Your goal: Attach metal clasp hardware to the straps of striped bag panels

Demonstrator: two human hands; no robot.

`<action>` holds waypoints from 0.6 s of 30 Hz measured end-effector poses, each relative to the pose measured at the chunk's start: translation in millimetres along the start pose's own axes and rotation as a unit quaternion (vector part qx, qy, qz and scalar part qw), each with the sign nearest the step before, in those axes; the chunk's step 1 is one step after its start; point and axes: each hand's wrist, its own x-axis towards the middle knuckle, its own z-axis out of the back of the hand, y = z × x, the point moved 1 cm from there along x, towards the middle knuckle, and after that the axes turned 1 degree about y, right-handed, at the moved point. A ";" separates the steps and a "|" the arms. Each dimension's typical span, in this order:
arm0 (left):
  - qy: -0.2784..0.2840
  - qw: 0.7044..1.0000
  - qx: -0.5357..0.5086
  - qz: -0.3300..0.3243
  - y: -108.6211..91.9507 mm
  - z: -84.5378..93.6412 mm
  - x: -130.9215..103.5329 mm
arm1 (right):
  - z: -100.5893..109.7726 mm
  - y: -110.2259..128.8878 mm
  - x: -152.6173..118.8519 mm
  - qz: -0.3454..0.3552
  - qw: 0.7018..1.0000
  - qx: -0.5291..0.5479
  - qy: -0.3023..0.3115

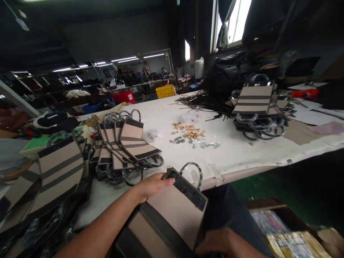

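A beige panel with black bands (176,208) and a plastic-wrapped loop handle (199,172) lies tilted over the near table edge. My left hand (154,186) is closed on its upper left edge, the thumb on the black strip. At the panel's lower right edge is my right hand (223,242), blurred, its fingers too smeared to read. Beyond the panel, small gold metal pieces (192,132) and silver pieces (211,144) are scattered on the white table (172,157).
Stacks of similar panels stand at the left (131,136), far left (60,161) and right (255,96). Black cords (204,104) lie at the back. A crumpled clear bag (190,116) sits behind the gold pieces. An open box (274,218) is low at the right.
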 end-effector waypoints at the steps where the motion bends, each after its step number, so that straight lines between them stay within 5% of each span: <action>1: 0.022 0.999 0.026 -0.013 5.1 -3.7 12.8 | 17.3 1.0 -6.3 -0.040 0.997 0.006 -0.064; 3: 0.061 0.993 0.083 -0.056 10.9 -12.2 34.5 | 48.9 -3.1 -9.5 -0.133 0.973 -0.013 -0.189; 6: 0.096 0.977 0.158 -0.103 14.5 -25.8 58.9 | 80.8 -23.8 5.8 -0.168 0.941 -0.101 -0.275; 14: 0.071 0.970 0.152 -0.174 17.6 -34.0 79.1 | 92.3 -69.3 61.4 -0.235 0.934 -0.221 -0.154; 18: -0.015 0.969 0.173 -0.174 19.9 -32.0 86.9 | 99.2 -71.2 76.5 -0.259 0.918 -0.269 -0.134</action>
